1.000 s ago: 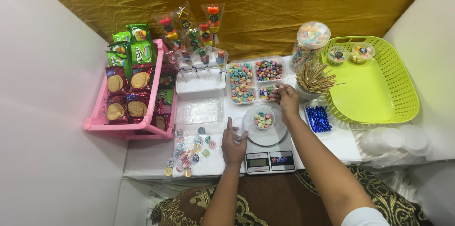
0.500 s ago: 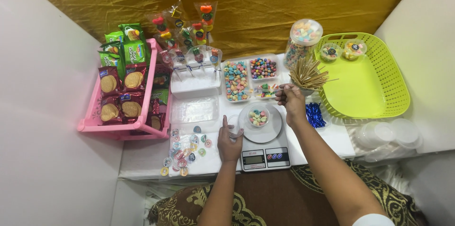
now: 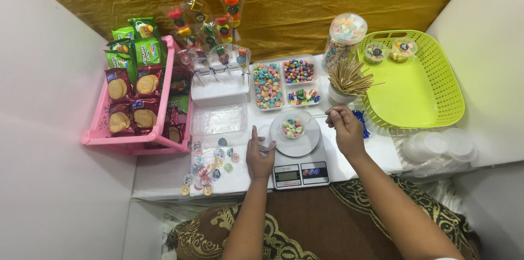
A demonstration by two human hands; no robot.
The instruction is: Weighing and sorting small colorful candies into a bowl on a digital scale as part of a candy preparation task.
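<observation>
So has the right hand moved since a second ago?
Yes. The right hand has pulled back from over the candy trays to beside the small cup on the scale.

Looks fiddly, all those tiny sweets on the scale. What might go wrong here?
The small clear cup of pastel candies sits on the round pan of the digital kitchen scale; the left hand rests close beside it and might nudge the pan. The right hand holds something thin near the cup of wooden skewers, which looks top-heavy and might tip if bumped.
</observation>
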